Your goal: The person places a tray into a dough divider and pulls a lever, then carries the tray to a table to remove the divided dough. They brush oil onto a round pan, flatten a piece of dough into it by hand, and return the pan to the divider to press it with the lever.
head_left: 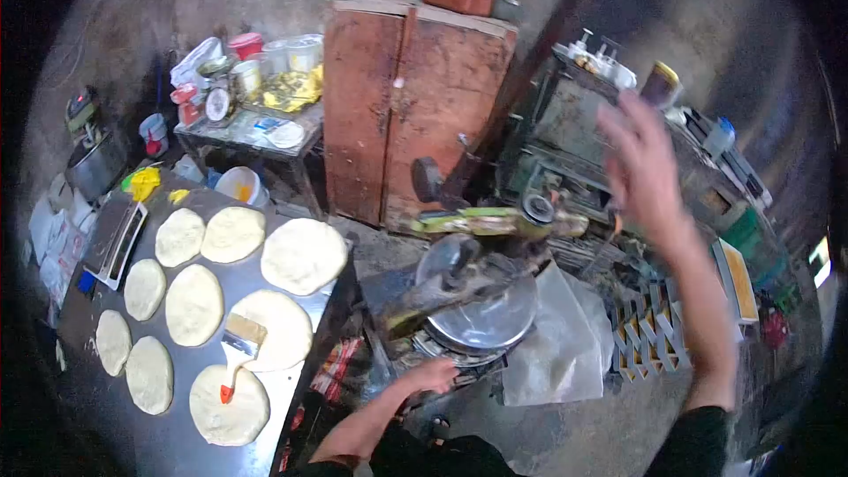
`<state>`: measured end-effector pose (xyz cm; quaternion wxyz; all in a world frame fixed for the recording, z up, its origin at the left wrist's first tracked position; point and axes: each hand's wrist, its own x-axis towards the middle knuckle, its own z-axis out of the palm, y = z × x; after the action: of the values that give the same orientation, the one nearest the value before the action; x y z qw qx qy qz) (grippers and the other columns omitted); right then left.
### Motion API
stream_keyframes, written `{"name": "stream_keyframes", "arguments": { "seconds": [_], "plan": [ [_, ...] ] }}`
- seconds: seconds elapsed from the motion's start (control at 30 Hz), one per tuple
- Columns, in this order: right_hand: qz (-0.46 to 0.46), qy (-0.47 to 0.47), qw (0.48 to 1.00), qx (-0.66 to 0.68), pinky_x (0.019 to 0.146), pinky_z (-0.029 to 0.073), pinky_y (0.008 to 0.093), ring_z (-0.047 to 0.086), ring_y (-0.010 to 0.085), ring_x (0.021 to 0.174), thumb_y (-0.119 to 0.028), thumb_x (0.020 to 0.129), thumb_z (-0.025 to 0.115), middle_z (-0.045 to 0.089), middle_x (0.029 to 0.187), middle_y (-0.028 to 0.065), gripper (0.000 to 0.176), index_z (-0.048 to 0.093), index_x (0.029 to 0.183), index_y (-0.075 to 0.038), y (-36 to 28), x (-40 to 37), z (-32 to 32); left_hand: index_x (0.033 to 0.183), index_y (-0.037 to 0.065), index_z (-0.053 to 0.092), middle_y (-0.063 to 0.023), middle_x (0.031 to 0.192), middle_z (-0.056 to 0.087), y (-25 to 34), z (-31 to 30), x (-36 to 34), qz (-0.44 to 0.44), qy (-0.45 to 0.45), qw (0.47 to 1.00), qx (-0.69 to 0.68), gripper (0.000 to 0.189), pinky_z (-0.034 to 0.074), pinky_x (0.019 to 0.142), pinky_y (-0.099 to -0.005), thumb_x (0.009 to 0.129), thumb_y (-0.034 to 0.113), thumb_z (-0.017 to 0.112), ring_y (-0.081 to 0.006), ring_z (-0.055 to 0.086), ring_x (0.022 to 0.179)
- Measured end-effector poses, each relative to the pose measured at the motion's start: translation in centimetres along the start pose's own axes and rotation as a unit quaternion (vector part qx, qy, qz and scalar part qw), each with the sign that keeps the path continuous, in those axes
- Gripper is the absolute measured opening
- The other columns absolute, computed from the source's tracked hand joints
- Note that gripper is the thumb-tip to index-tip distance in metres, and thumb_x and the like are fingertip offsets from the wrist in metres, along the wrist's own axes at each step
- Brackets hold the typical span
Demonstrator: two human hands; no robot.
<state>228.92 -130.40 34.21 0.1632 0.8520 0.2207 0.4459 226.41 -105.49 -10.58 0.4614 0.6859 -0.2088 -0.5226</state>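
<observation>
My left hand [431,377] is at the near left rim of a round metal pan [490,318], fingers curled. What they grip is partly hidden. Raised at the right, my right hand [643,150] is blurred, with its fingers apart and nothing visible in them. Long rough pieces that look like wood or stalks [424,296] lie across the pan. Left of my left hand, several flat rounds of dough [305,256] lie on a dark metal table [199,362]. A brush [240,349] with a white and orange handle rests across two of them.
A reddish wooden cabinet [362,115] stands at the back. Beside it, a small table [247,128] carries a scale [217,106] and tubs. Dark machinery [565,115] is behind my right hand. A plastic sheet [561,344] and metal moulds [649,336] lie right of the pan.
</observation>
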Motion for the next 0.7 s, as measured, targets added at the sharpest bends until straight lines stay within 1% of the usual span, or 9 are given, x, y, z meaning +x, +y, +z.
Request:
{"name": "stream_keyframes", "arguments": {
  "seconds": [0.1,0.23,0.27,0.33,0.43,0.53,0.57,0.63,0.7],
  "plan": [
    [-0.098,-0.014,0.927,-0.363,0.114,0.019,0.0542,0.023,0.0293,0.143,0.000,0.072,0.058,0.020,0.156,0.0090,0.077,0.039,0.142,-0.025,5.1,12.5,-0.5,0.132,0.005,0.053,-0.0117,0.110,0.067,14.1,-4.1,-11.4,0.402,0.232,0.874,0.142,0.040,0.051,0.088,-0.0327,0.098,0.025,0.049,-0.0208,0.065,0.100],
    [-0.066,-0.086,0.893,-0.436,0.113,0.019,0.0514,0.054,0.0219,0.106,-0.015,0.078,0.061,0.063,0.090,0.0038,0.011,0.067,0.087,-0.012,5.6,21.4,2.4,0.118,-0.001,0.058,-0.0200,0.113,0.062,25.7,-9.6,-15.6,0.436,0.598,0.497,0.453,0.039,0.046,0.096,-0.0408,0.091,0.026,0.059,-0.0382,0.058,0.111],
    [-0.049,-0.123,0.889,-0.438,0.111,0.023,0.0483,0.055,0.0211,0.103,-0.016,0.077,0.062,0.063,0.088,0.0032,0.010,0.068,0.085,-0.012,5.5,22.1,2.6,0.118,-0.001,0.058,-0.0200,0.113,0.062,26.0,-10.0,-15.5,0.435,0.597,0.496,0.456,0.039,0.046,0.096,-0.0408,0.091,0.026,0.059,-0.0382,0.058,0.111],
    [-0.029,-0.169,0.883,-0.437,0.108,0.026,0.0452,0.055,0.0202,0.100,-0.017,0.076,0.063,0.063,0.086,0.0026,0.009,0.069,0.083,-0.013,5.4,21.0,1.8,0.118,-0.003,0.057,-0.0234,0.110,0.062,25.9,-9.6,-14.4,0.245,0.473,0.743,0.405,0.047,0.046,0.093,-0.0452,0.088,0.033,0.060,-0.0421,0.058,0.106],
    [-0.062,-0.151,0.891,-0.424,0.101,0.034,0.0392,0.055,0.0216,0.102,-0.015,0.075,0.065,0.062,0.088,0.0036,0.013,0.067,0.088,-0.013,4.6,16.6,-5.0,0.118,-0.005,0.055,-0.0257,0.109,0.061,26.5,-6.6,-16.1,0.198,0.446,0.759,0.431,0.051,0.046,0.089,-0.0475,0.085,0.034,0.063,-0.0421,0.059,0.102],
    [0.094,-0.357,0.862,-0.347,0.101,0.038,0.0428,0.056,0.0240,0.110,-0.007,0.079,0.062,0.062,0.110,0.0094,0.030,0.062,0.109,-0.012,-0.2,10.5,-15.4,0.133,-0.003,0.045,-0.0253,0.121,0.055,33.6,-3.1,-15.5,0.534,0.457,0.665,0.253,0.062,0.041,0.095,-0.0471,0.083,0.027,0.066,-0.0400,0.056,0.109],
    [0.062,-0.312,0.888,-0.333,0.085,0.045,0.0397,0.061,0.0233,0.087,-0.011,0.080,0.066,0.062,0.085,0.0060,0.010,0.064,0.090,-0.010,0.0,6.3,-17.5,0.131,-0.001,0.045,-0.0238,0.126,0.051,37.2,-1.6,-14.6,0.623,0.493,0.524,0.307,0.065,0.041,0.093,-0.0483,0.079,0.029,0.069,-0.0365,0.056,0.109],
    [0.117,-0.385,0.866,-0.297,0.074,0.046,0.0410,0.062,0.0263,0.084,-0.014,0.071,0.074,0.063,0.088,0.0097,0.026,0.062,0.093,-0.009,-2.6,-0.2,-23.3,0.115,0.000,0.057,-0.0221,0.113,0.060,44.0,3.7,-14.6,0.739,0.352,0.434,0.377,0.054,0.041,0.092,-0.0479,0.074,0.032,0.072,-0.0332,0.058,0.104],
    [0.194,-0.504,0.825,-0.170,0.068,0.048,0.0426,0.063,0.0317,0.074,-0.021,0.071,0.073,0.063,0.079,0.0139,0.037,0.058,0.104,-0.010,-4.6,-7.9,-27.1,0.089,0.001,0.066,-0.0184,0.089,0.066,45.7,11.1,-12.4,0.675,0.080,0.533,0.503,0.039,0.040,0.091,-0.0485,0.069,0.034,0.073,-0.0336,0.062,0.092]
  ]
}}
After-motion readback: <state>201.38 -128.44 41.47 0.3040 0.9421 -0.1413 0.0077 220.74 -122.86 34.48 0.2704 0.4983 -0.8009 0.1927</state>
